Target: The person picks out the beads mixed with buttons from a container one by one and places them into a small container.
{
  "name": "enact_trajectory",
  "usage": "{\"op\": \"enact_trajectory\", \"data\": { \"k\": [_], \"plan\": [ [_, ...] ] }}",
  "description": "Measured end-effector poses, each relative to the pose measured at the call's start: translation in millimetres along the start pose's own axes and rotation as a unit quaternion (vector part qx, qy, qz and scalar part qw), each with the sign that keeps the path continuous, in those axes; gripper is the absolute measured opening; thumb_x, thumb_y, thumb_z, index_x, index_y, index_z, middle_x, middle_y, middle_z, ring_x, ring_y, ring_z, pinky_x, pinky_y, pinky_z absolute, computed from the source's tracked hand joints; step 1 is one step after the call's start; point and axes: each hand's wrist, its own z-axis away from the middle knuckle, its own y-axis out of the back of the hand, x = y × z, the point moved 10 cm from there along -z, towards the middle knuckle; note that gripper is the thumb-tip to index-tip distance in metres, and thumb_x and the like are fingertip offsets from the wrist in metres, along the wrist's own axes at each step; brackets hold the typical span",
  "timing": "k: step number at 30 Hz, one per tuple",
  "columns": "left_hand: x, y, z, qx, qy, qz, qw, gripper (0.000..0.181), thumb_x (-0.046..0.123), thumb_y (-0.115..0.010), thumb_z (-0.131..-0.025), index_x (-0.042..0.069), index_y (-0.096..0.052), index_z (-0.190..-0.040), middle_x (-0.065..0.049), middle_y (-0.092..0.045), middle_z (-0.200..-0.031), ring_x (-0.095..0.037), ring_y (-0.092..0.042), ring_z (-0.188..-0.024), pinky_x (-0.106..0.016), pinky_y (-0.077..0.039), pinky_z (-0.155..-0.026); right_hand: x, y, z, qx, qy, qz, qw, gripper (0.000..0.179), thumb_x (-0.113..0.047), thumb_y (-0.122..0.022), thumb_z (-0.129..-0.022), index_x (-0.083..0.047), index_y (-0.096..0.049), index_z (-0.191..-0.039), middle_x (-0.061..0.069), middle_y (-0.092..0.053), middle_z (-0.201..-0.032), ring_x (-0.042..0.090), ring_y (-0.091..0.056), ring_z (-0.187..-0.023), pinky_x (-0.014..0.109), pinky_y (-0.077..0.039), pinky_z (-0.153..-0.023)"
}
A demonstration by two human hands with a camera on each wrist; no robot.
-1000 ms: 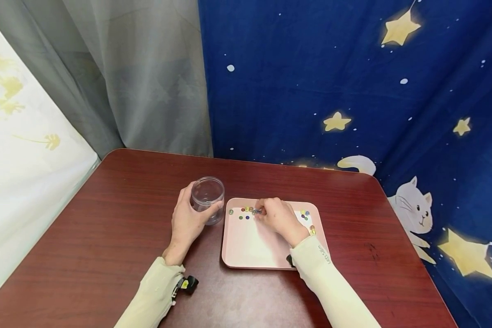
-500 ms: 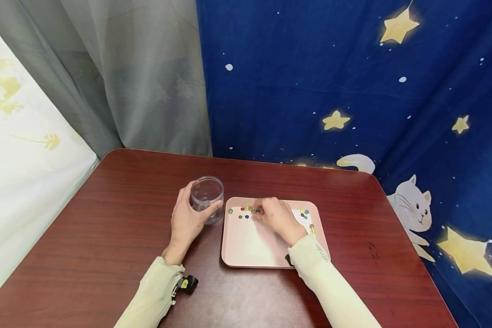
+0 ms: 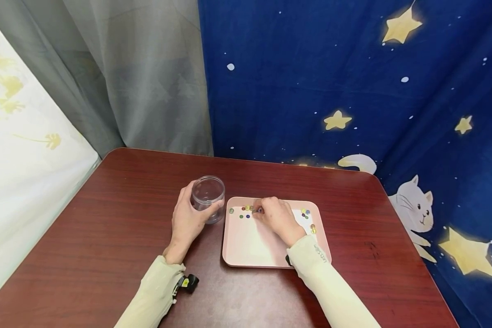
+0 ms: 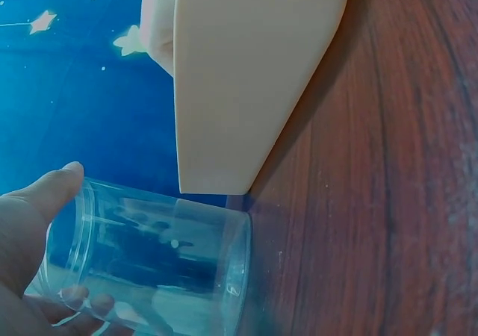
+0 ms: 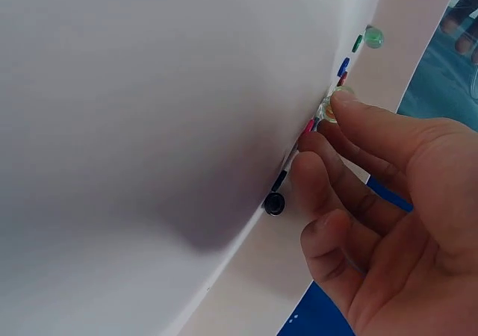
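Note:
In the head view my left hand (image 3: 187, 221) holds a clear plastic jar (image 3: 207, 196) standing upright on the table, thumb on one side and fingers round the other. The left wrist view shows the jar's transparent wall (image 4: 179, 257) with no lid on its mouth. My right hand (image 3: 278, 219) is at the far edge of a pink tray (image 3: 250, 259). Its thumb and curled fingers pinch a clear glass marble (image 5: 336, 106) with a yellowish core. Small coloured pieces lie beside the fingertips, among them a blue one (image 5: 343, 67) and a black round one (image 5: 274, 203).
More marbles (image 3: 304, 214) lie in the tray's far right corner, and a yellow pair (image 3: 313, 228) is by its right side. A green marble (image 3: 231, 211) sits in the far left corner. The dark red wooden table (image 3: 106, 228) ends at curtains (image 3: 270, 91) behind.
My right fingers shift slightly among the marbles at the tray's far edge. The left hand and the jar stay in place.

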Motion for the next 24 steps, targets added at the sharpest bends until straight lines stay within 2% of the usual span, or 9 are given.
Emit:
{"op": "enact_trajectory", "data": {
  "k": [7, 15, 20, 24],
  "plan": [
    [2.4, -1.3, -1.1, -0.004, -0.002, 0.004, 1.0, 0.087, 0.046, -0.093, -0.075, 0.028, -0.051, -0.15, -0.006, -0.058, -0.14, -0.029, -0.06, -0.125, -0.057, -0.047, -0.106, 4.0, 1.7, 0.4, 0.007, -0.005, -0.008, 0.9999, 0.004, -0.025, -0.082, -0.091, -0.024, -0.08, -0.094, -0.009, -0.078, -0.091, 0.011, -0.071, -0.085, 0.036, -0.055, -0.075],
    [4.3, -3.6, -2.4, -0.003, -0.008, 0.032, 0.9995, 0.085, 0.043, -0.093, -0.076, 0.024, -0.052, -0.149, -0.005, -0.06, -0.142, -0.027, -0.061, -0.127, -0.054, -0.048, -0.108, 5.5, 10.9, 0.2, 0.016, -0.009, -0.033, 0.9993, 0.008, -0.022, -0.083, -0.089, -0.02, -0.081, -0.097, -0.007, -0.074, -0.082, 0.008, -0.062, -0.074, 0.032, -0.05, -0.067],
    [2.6, -4.3, -1.6, -0.004, -0.006, 0.036, 0.9993, 0.085, 0.045, -0.093, -0.076, 0.027, -0.052, -0.149, -0.003, -0.061, -0.142, -0.026, -0.061, -0.127, -0.054, -0.048, -0.108, 6.5, 11.7, -0.1, 0.016, -0.017, -0.035, 0.9991, 0.008, -0.026, -0.083, -0.09, -0.022, -0.08, -0.096, -0.008, -0.071, -0.079, 0.007, -0.061, -0.073, 0.03, -0.048, -0.066],
    [-0.1, -2.6, 0.3, -0.002, -0.001, 0.031, 0.9995, 0.086, 0.045, -0.093, -0.076, 0.028, -0.052, -0.149, -0.003, -0.061, -0.142, -0.027, -0.062, -0.127, -0.055, -0.048, -0.108, 3.4, 12.9, -0.2, 0.023, -0.007, -0.037, 0.999, 0.006, -0.027, -0.082, -0.091, -0.023, -0.079, -0.095, -0.008, -0.069, -0.08, 0.008, -0.06, -0.073, 0.029, -0.048, -0.066]
  ]
}}
